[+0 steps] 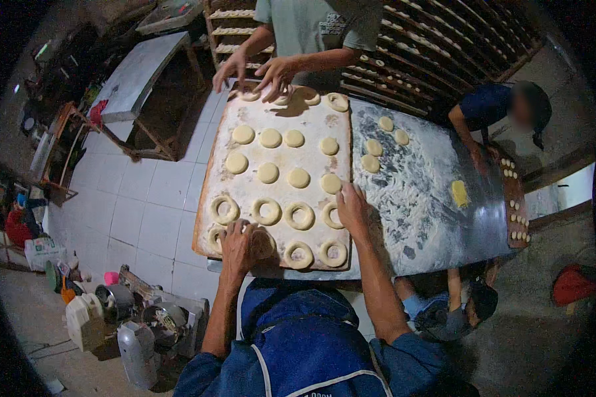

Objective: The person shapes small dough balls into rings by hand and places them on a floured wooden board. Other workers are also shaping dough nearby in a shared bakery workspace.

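A floured wooden board (281, 119) lies before me with rows of dough rings (266, 212) near me and flat round dough pieces (269, 138) farther off. My left hand (238, 243) is low over the board's near left part, between two dough rings and partly covering them. Its fingers are bent downward and slightly apart. At the board's right edge, my right hand (353, 208) reaches forward with fingers extended, beside a dough disc (330, 184) and overlapping a dough ring (329, 216). Whether its fingertips touch the dough is hard to tell.
Opposite, a co-worker's hands (275, 74) hover over the far row. The floured metal table (430, 218) extends right, with several dough discs (373, 147) and a yellow scraper-like piece (459, 193). Two more people are at the right. Racks (437, 40) stand behind; pots and jugs (86, 321) sit lower left.
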`<state>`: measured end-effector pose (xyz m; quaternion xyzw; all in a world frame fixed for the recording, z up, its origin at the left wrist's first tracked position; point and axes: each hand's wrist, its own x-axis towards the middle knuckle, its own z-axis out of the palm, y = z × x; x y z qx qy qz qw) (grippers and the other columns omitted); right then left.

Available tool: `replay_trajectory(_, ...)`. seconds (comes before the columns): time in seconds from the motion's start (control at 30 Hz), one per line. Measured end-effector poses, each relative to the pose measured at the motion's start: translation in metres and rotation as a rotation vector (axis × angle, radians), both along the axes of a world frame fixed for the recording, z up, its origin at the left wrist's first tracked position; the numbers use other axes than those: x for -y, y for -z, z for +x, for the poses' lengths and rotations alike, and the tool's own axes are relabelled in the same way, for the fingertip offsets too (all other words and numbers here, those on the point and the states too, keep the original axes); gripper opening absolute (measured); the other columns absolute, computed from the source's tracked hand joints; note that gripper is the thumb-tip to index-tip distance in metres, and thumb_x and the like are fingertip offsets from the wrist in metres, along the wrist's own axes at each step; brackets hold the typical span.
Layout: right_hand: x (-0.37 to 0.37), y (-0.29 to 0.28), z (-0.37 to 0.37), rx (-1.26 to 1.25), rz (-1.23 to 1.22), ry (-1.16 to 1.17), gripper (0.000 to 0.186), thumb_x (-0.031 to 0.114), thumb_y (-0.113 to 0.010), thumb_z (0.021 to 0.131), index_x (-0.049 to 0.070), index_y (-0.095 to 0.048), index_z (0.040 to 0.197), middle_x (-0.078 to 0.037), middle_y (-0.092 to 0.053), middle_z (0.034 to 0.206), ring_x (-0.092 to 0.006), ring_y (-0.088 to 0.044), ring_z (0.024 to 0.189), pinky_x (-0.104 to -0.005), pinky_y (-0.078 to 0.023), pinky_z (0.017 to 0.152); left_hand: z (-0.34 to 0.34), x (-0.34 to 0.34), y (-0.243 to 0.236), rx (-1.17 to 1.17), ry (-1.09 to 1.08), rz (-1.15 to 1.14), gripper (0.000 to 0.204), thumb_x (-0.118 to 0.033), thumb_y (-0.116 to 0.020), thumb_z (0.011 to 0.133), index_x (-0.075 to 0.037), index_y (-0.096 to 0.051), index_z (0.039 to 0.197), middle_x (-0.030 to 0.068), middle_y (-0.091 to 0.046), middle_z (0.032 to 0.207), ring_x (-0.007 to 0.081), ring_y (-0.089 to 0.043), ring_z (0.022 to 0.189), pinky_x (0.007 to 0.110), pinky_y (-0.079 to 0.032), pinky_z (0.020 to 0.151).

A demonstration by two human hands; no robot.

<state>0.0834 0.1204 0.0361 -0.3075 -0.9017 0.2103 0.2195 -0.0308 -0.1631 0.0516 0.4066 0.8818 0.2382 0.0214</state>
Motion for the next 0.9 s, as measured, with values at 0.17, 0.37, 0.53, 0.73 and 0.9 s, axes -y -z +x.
replay_trajectory(0.17,-0.025,0.019,-0.032,0.198,0.166,-0.289,0.041,0.012,-0.054,0.084,0.001,-0.047,0.123,-0.022,-0.050,0.122,-0.0367,-0.050,0.110,-0.0447,-0.042,0.091,-0.017,-0.123,0.003,0.147,0.039,0.381,0.027,-0.003,-0.058,0.079,0.000,-0.057,0.107,0.0200,-0.057,0.102,0.0392,-0.053,0.096,0.044,-0.044,0.084)
replay_trajectory(0.37,-0.036,0.044,-0.057,0.243,-0.177,-0.074,0.037,0.015,-0.065,0.071,-0.002,-0.055,0.103,-0.026,-0.056,0.107,-0.0417,-0.051,0.105,-0.0494,-0.038,0.093,-0.078,-0.196,0.097,-0.133,0.044,0.208,0.020,-0.016,-0.063,0.075,0.001,-0.054,0.081,0.0227,-0.055,0.080,0.0415,-0.052,0.080,0.048,-0.042,0.068)
replay_trajectory(0.53,-0.047,0.052,-0.013,-0.259,-0.480,-0.271,0.026,0.007,-0.071,0.070,0.004,-0.060,0.094,-0.016,-0.062,0.089,-0.0332,-0.060,0.087,-0.0393,-0.048,0.078,-0.057,-0.197,0.056,0.016,0.057,0.068,0.029,-0.025,-0.069,0.073,-0.001,-0.054,0.075,0.0220,-0.057,0.068,0.0419,-0.055,0.067,0.048,-0.045,0.061)
replay_trajectory(0.73,-0.174,0.042,0.083,0.027,-0.255,0.017,0.037,0.011,-0.079,0.064,0.004,-0.061,0.095,-0.015,-0.063,0.085,-0.0294,-0.063,0.080,-0.0383,-0.050,0.073,0.071,-0.264,0.008,0.466,0.217,0.252,0.033,-0.011,-0.070,0.074,-0.003,-0.045,0.095,0.0187,-0.062,0.072,0.0369,-0.062,0.068,0.042,-0.046,0.058)
replay_trajectory(0.9,-0.243,0.074,0.128,0.125,0.026,0.200,0.023,0.013,-0.072,0.062,0.001,-0.061,0.079,-0.019,-0.062,0.079,-0.0343,-0.062,0.079,-0.0425,-0.049,0.071,0.138,-0.308,0.032,0.422,0.398,0.372,0.041,-0.009,-0.071,0.071,0.000,-0.050,0.104,0.0223,-0.060,0.098,0.0407,-0.056,0.094,0.044,-0.045,0.080)
